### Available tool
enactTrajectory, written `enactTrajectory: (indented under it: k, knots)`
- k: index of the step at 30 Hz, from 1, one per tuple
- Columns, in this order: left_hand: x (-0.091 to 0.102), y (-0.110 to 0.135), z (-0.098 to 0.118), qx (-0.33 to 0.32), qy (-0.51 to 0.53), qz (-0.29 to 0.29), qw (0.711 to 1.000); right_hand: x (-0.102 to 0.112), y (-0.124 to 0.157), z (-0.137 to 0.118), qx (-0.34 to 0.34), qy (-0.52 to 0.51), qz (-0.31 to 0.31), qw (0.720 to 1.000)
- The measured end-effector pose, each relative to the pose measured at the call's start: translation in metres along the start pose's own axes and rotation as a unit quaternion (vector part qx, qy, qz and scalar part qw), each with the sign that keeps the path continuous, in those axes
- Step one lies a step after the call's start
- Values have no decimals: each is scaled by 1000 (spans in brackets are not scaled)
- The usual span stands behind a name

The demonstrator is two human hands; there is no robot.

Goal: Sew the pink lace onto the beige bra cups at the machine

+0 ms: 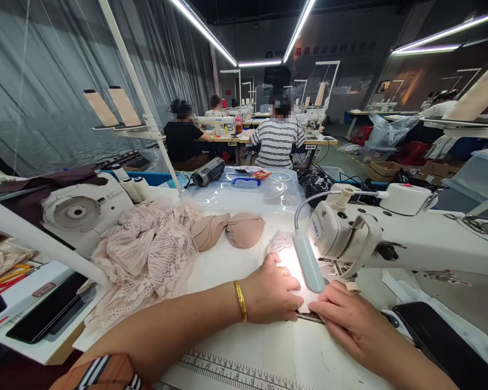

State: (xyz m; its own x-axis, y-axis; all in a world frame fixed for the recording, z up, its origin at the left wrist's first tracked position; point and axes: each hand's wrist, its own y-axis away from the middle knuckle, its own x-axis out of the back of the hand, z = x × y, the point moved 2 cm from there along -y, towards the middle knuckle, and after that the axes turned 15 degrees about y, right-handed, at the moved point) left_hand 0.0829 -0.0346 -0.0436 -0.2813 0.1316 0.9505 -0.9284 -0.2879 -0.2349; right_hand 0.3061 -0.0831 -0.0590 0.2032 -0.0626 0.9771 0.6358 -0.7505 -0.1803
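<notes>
- In the head view, with hours counted around the pale lit piece (290, 259), which is laid on the white table (211, 271) beneath the small lamp (310, 265), the left hand (273, 292) is seen at 8 o'clock, its bent fingers rested on the piece.
- The right hand (347, 317) is placed at 4 o'clock, fingertips at the piece's near edge.
- A narrow gap is left between the hands; whether cloth is pinched by either cannot be told.
- The sewing machine (345, 225) is set at 2 o'clock.
- Stacked beige cups (246, 230) are laid at 10 o'clock, and heaped lace (154, 254) at 9.
- A printed ruler (235, 374) is shown at 7 o'clock.
- A striped-shirted person (278, 140) is seated at 12 o'clock, well apart.
</notes>
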Motion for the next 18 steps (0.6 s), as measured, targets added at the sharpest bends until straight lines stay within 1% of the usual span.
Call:
enactTrajectory:
  k: [3, 7, 12, 18]
  knots:
    - [2, 1, 6, -19, -9, 1, 1000, 0, -1, -3, 2, 12, -13, 1000]
    - [1, 1, 4, -24, -22, 15, 999, -4, -1, -1, -16, 16, -1, 1000]
    - [-1, -5, -4, 1, -16, 26, 1000, -9, -3, 3, -54, 8, 33, 998]
    - [-2, -12, -14, 42, 3, 19, 999, -18, -9, 11, -84, 27, 19, 996]
